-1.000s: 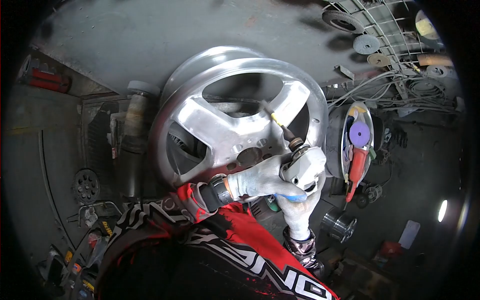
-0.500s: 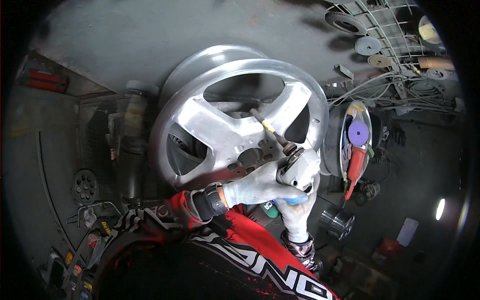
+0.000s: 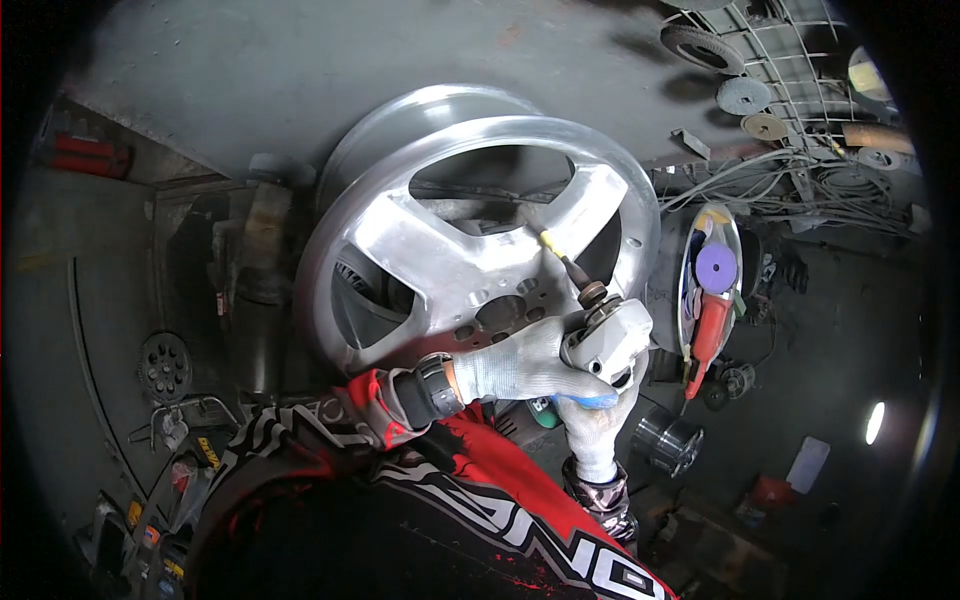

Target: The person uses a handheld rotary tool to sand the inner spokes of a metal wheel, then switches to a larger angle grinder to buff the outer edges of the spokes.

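Note:
A large silver alloy wheel rim [image 3: 478, 262] stands in front of me, its spokes bright and shiny. My left hand [image 3: 525, 360], gloved and with a watch at the wrist, is wrapped around the pale metal head of an angle grinder [image 3: 612, 340]. Lower down, my gloved right hand [image 3: 597, 430] grips the same tool from below, and part of its green body shows behind the hands. From the head a long shaft [image 3: 574, 270] with a yellow band points up and left. Its blurred tip lies at the edge of the upper opening between the spokes.
Right of the rim, another wheel [image 3: 688, 240] holds a red power tool [image 3: 708, 335] and a purple disc [image 3: 716, 267]. Several abrasive discs hang on a wire rack [image 3: 790, 70] at upper right, above coiled cables [image 3: 840, 190]. A dark cylinder [image 3: 262, 320] stands at left.
The grinder and both hands have shifted slightly to the right. Its shaft tip has moved right along the edge of the opening, while the rim stays in place.

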Demonstrator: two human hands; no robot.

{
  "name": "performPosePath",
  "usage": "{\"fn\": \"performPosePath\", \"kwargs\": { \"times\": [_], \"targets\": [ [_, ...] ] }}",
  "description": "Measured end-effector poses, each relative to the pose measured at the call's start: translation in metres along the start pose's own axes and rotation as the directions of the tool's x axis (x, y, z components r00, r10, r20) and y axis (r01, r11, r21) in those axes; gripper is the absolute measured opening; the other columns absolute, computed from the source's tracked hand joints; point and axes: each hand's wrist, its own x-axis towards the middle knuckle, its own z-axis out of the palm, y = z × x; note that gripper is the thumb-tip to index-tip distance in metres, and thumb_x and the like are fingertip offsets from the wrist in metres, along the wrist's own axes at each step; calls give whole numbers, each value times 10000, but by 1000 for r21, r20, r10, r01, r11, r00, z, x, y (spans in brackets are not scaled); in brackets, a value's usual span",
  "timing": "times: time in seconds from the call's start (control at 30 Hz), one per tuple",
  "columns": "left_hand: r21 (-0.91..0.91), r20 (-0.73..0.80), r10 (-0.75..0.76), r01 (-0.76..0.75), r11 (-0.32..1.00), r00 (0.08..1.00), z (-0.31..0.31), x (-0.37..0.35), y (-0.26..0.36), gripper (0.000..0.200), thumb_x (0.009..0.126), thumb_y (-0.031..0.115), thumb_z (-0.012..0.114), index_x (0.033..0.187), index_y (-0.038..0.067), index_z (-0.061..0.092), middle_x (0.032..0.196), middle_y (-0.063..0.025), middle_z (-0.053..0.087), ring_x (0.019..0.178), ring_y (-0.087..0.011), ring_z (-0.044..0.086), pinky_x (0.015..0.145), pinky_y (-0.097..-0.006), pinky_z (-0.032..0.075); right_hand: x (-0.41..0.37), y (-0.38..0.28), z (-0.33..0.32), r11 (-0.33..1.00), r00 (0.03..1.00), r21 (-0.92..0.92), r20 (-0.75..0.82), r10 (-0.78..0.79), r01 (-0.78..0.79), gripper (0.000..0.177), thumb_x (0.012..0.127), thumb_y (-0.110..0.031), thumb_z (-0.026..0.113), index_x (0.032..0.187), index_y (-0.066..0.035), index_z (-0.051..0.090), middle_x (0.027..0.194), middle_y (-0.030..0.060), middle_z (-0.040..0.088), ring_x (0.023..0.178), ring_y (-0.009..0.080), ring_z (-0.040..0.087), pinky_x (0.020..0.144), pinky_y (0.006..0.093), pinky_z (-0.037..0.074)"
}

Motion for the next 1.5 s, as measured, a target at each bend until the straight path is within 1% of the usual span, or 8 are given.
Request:
{"fn": "performPosePath", "kwargs": {
  "times": [0.1,0.27,0.4,0.6,0.7,1.03,1.13,1.5],
  "targets": [
    [9,13,10,-10,1000,1000,2,-2,3,734,749,264,860,1338,6,507,1218,-94,628,1133,-168,581,1013,-337,455,-1,0,2,991,993,67,-30,115,-113,1167,565,-274,965,1463,3,274,1353,141,505,1214,232,545,1036,392,457],
    [-75,-128,45,-55,996,991,10,-10,-7,733,755,257,856,1342,5,496,1231,-99,615,1128,-163,573,1011,-343,452,-3,18,-6,991,994,-101,68,-82,88,1113,616,-330,935,1453,29,295,1329,152,535,1181,232,572,1005,402,474],
    [38,-167,21,-15,999,986,13,-4,-10,724,758,262,852,1331,-5,499,1215,-104,613,1130,-164,568,1013,-351,451,-2,5,-7,998,999,55,39,-4,2,1089,628,-288,932,1457,23,297,1316,167,546,1179,239,577,1012,391,470],
    [-72,-23,10,-12,997,1000,11,21,26,531,787,248,795,1204,3,575,1083,-62,643,1030,-142,589,933,-313,471,25,-10,-26,998,996,-11,72,-55,56,1154,642,-179,919,1516,20,192,1360,172,510,1227,246,544,1053,387,441],
    [-153,-12,48,-50,987,999,13,39,35,476,808,217,775,1190,12,580,1079,-51,646,1024,-128,591,932,-300,470,36,-15,-35,996,996,8,19,90,-90,1187,641,-166,915,1526,16,146,1356,175,512,1202,241,564,1030,376,461],
    [-227,-51,181,-188,956,982,12,39,15,547,765,266,819,1202,32,589,1072,-50,643,987,-134,587,917,-302,472,36,-23,-20,993,995,-53,14,-102,102,1116,631,-190,918,1488,28,239,1340,181,510,1206,243,547,1022,381,457],
    [-359,-47,48,-62,931,998,11,19,14,658,737,146,841,1306,12,540,1174,-62,642,1090,-130,584,998,-320,453,25,-14,-13,993,994,-50,18,-106,107,1106,606,-183,935,1464,26,269,1319,176,525,1198,237,552,1019,380,461],
    [-220,-109,-35,10,975,993,10,-5,2,657,776,232,824,1319,0,535,1191,-72,637,1096,-141,588,987,-312,458,9,-7,-5,1000,996,-13,90,-23,24,1084,614,-175,914,1469,26,279,1307,161,539,1174,233,569,1004,378,474]
  ]
}}
